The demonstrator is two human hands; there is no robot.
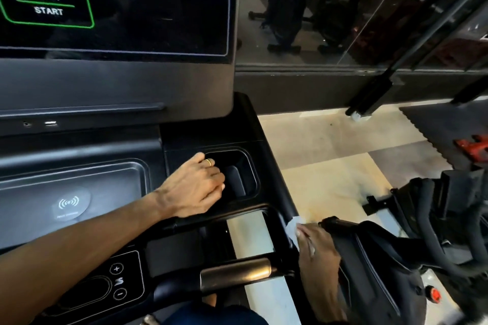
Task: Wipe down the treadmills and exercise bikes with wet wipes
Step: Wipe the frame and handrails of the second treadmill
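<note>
The black treadmill console (pixel 113 82) fills the left, its dark screen (pixel 132 8) showing QUICK START. My left hand (pixel 195 187), with a ring on one finger, reaches across the console; its fingers curl over the left rim of the cup holder recess (pixel 245 166). No wipe shows in it. My right hand (pixel 317 253) sits lower right and pinches a white wet wipe (pixel 291 229) against the treadmill's black right side arm (pixel 274 166). The metal grip bar (pixel 237 272) lies just left of that hand.
A flat tray with a wireless charging mark (pixel 68 203) is left of the cup holder. Plus and minus buttons (pixel 117 281) lie at lower left. A black exercise bike (pixel 401 250) with a red knob (pixel 434 295) stands close on the right. Dark glass (pixel 317 8) is beyond.
</note>
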